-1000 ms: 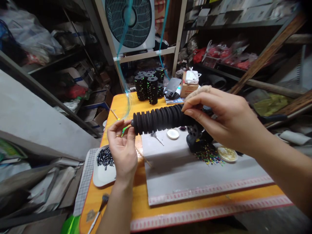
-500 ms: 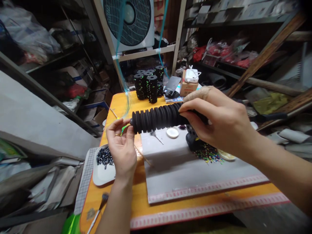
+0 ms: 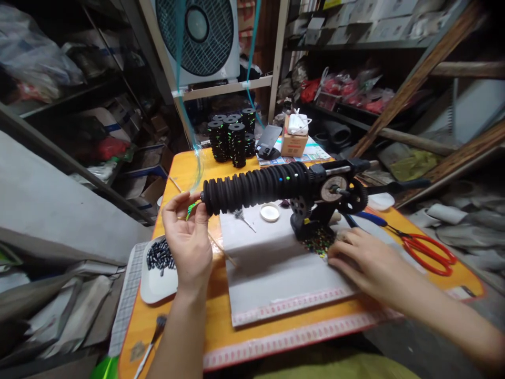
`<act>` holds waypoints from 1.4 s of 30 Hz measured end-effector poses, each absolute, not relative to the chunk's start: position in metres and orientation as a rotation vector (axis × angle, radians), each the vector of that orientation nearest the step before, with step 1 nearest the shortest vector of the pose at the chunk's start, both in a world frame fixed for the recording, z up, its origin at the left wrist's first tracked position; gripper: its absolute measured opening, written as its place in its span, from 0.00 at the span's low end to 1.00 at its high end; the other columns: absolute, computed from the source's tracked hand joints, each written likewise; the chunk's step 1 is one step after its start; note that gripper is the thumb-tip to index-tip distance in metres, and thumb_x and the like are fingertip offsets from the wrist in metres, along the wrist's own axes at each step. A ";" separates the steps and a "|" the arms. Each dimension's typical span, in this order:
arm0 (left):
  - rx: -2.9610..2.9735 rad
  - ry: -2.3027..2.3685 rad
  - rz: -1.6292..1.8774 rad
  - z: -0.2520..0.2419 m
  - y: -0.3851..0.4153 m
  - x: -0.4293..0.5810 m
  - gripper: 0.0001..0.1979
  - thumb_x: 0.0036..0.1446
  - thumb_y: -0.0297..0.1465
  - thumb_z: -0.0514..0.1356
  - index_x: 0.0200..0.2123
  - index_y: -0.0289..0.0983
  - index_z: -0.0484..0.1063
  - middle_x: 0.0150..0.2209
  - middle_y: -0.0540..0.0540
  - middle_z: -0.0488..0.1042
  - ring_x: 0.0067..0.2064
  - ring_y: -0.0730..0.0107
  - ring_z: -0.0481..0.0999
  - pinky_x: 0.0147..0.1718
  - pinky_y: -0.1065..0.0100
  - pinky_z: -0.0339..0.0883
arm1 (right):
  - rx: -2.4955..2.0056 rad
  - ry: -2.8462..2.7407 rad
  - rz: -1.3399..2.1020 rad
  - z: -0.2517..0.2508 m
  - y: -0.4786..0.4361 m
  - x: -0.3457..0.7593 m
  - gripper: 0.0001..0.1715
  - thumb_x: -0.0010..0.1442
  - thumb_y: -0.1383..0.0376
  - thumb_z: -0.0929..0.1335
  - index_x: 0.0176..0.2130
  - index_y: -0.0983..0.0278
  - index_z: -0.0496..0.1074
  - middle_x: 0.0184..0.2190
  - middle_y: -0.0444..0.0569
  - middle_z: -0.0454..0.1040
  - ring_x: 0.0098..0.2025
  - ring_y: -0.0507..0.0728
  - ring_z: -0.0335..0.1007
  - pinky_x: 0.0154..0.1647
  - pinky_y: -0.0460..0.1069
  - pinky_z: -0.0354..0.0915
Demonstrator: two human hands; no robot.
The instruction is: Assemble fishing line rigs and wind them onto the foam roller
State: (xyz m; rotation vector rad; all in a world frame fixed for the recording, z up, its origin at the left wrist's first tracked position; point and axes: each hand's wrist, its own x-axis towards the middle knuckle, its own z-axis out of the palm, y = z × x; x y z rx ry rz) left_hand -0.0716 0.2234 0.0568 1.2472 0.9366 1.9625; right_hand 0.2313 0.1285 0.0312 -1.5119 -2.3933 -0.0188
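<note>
My left hand (image 3: 191, 239) pinches the left end of a black ribbed roller (image 3: 252, 187) between thumb and finger. A bright green bit shows behind those fingers. The roller lies nearly level, its right end against a black geared machine (image 3: 331, 192) with a dial and a crank handle. A blue dot and a few green and white ones sit on the roller near that end. Under the machine lies a pile of small multicoloured pieces (image 3: 315, 243), like beads or pins. My right hand (image 3: 355, 258) reaches into its edge with fingers bent together; their tips are partly hidden.
Left of the board stands a white tray (image 3: 149, 287) of short dark pieces. Red-handled scissors (image 3: 430, 252) lie at right, and a small brush (image 3: 158, 329) at front left. Several finished black rolls (image 3: 236, 145) stand behind, near a phone (image 3: 269, 139) and a fan (image 3: 196, 31).
My right hand has left the roller's right part and come down to the coloured pile, uncovering the dots and machine. My left hand keeps its hold. The view has shifted slightly right.
</note>
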 end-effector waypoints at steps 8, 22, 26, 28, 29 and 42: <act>1.259 0.969 1.965 0.056 0.223 -0.073 0.16 0.58 0.33 0.66 0.47 0.40 0.67 0.46 0.46 0.71 0.50 0.71 0.75 0.49 0.71 0.72 | -1.467 -2.155 -0.054 0.002 0.122 0.220 0.06 0.64 0.67 0.67 0.39 0.64 0.76 0.34 0.51 0.73 0.39 0.58 0.68 0.41 0.56 0.68; 1.222 0.899 1.967 0.057 0.223 -0.072 0.15 0.58 0.31 0.66 0.47 0.41 0.68 0.45 0.47 0.73 0.47 0.75 0.76 0.48 0.73 0.73 | -1.473 -2.202 0.044 -0.007 0.123 0.211 0.08 0.68 0.68 0.62 0.42 0.64 0.71 0.39 0.52 0.72 0.43 0.59 0.66 0.46 0.55 0.65; 1.215 0.896 1.970 0.056 0.223 -0.072 0.15 0.58 0.31 0.67 0.47 0.41 0.68 0.44 0.47 0.73 0.47 0.74 0.76 0.48 0.73 0.73 | -1.496 -2.195 0.126 -0.007 0.124 0.210 0.08 0.68 0.66 0.62 0.39 0.63 0.70 0.38 0.51 0.70 0.41 0.58 0.67 0.43 0.54 0.66; 1.208 0.889 1.972 0.056 0.224 -0.073 0.15 0.57 0.31 0.67 0.47 0.41 0.68 0.45 0.47 0.73 0.47 0.75 0.76 0.47 0.74 0.73 | -1.497 -2.200 0.095 -0.005 0.124 0.207 0.08 0.68 0.67 0.62 0.38 0.63 0.70 0.37 0.51 0.70 0.41 0.58 0.67 0.42 0.54 0.66; 1.201 0.881 1.971 0.056 0.224 -0.073 0.15 0.57 0.31 0.67 0.47 0.41 0.68 0.45 0.47 0.73 0.47 0.75 0.76 0.48 0.74 0.73 | -1.486 -2.194 0.058 -0.003 0.125 0.205 0.07 0.67 0.67 0.62 0.38 0.63 0.69 0.36 0.51 0.70 0.40 0.58 0.68 0.42 0.54 0.67; 1.215 0.911 1.969 0.056 0.223 -0.071 0.15 0.58 0.32 0.66 0.47 0.41 0.68 0.45 0.46 0.74 0.46 0.75 0.77 0.47 0.74 0.73 | -0.952 -1.974 -0.499 0.134 0.172 0.154 0.14 0.59 0.75 0.70 0.44 0.63 0.69 0.39 0.46 0.78 0.40 0.52 0.76 0.44 0.45 0.68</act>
